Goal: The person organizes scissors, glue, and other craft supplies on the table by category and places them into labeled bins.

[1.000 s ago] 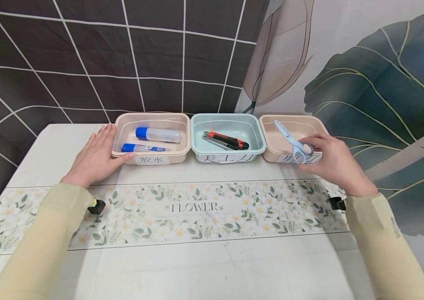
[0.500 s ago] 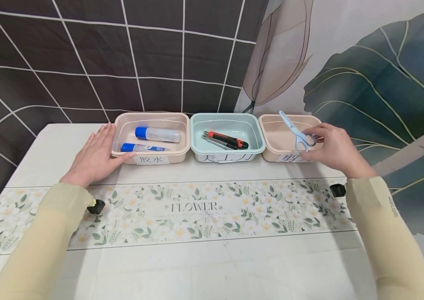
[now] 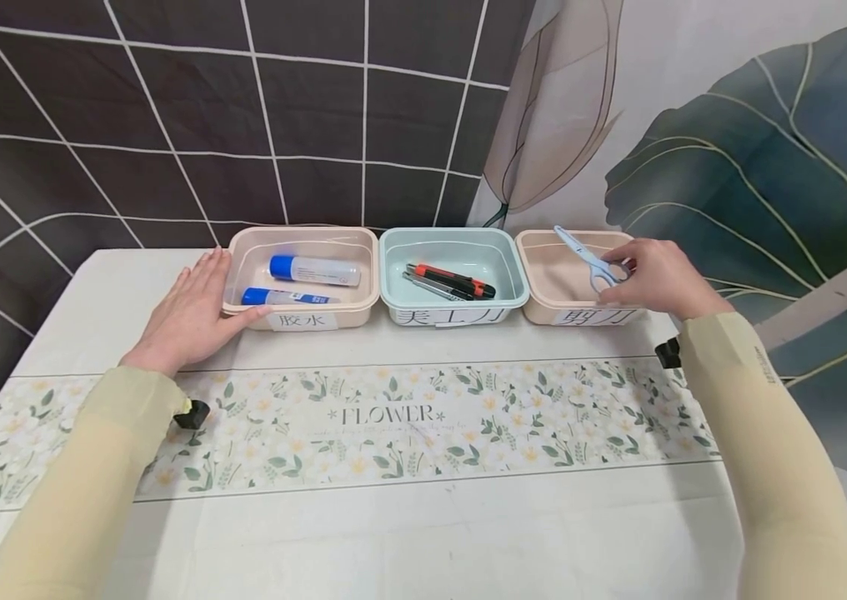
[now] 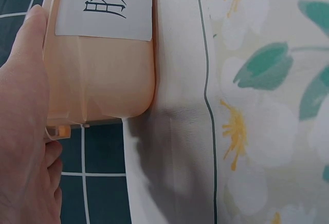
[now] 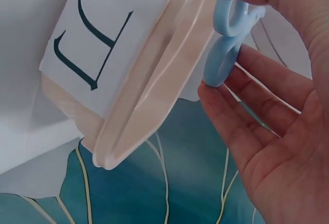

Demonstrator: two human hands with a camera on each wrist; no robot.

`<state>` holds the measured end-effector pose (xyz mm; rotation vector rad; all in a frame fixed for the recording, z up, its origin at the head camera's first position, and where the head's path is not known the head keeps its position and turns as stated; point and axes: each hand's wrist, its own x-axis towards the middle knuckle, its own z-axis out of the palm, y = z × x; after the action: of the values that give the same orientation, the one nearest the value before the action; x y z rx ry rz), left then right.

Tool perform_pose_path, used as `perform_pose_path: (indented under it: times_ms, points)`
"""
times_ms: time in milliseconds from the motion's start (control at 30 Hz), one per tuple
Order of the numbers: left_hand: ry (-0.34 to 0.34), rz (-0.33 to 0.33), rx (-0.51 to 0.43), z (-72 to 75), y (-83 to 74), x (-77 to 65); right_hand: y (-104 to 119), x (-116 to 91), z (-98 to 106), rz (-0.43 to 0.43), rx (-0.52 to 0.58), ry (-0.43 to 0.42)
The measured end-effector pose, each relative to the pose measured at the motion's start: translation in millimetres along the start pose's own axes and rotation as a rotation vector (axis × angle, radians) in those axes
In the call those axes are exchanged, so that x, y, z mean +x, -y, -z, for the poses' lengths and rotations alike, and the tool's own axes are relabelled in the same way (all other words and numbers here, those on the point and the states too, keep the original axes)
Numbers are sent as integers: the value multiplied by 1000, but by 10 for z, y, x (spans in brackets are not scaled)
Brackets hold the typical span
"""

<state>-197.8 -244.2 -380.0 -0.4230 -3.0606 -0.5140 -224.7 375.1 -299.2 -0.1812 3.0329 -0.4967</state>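
Observation:
My right hand (image 3: 658,279) pinches a pair of light blue scissors (image 3: 583,250) by the finger loops, over the right-hand pink bin (image 3: 543,296). The blades point up and toward the back left. In the right wrist view, thumb and fingertips are on the loops of the scissors (image 5: 221,54), beside the bin's rim (image 5: 154,100). My left hand (image 3: 187,312) rests with straight fingers along the left side of the other pink bin (image 3: 363,308), its thumb on the front rim. The left wrist view shows that thumb (image 4: 31,39) along the bin's edge, above its paper label (image 4: 105,8).
In the left bin lie two blue-capped glue tubes (image 3: 322,271). Between the pink bins stands a light blue bin (image 3: 393,287) with several utility knives (image 3: 461,282). All three bins carry paper labels. A floral-banded white cloth (image 3: 423,533) covers the table, with a dark grid backdrop (image 3: 303,108) behind.
My right hand has moved up and back with the scissors, first drifting right, then slightly left. Their loops have moved off the front label. The left hand has stayed still.

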Motion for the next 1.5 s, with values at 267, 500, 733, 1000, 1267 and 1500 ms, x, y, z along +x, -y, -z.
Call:
perform_pose_path:
  times_ms: [267,500,733,1000,1267,1500]
  points:
    - [0,3,-3,-12,2,0,-9,162,-3,-54,-32,78]
    - [-2,3,-2,-6,6,-7,-21,207,10,-77,-22,125]
    - [-6,-3,-3,-14,9,-7,-69,192,27,-145,-10,169]
    - [-7,-4,1,-14,2,-1,-40,123,95,-163,37,110]
    - [7,-1,2,-20,6,2,92,56,183,-50,72,-15]
    - [5,-7,3,-13,6,9,255,-10,217,-8,80,-73]
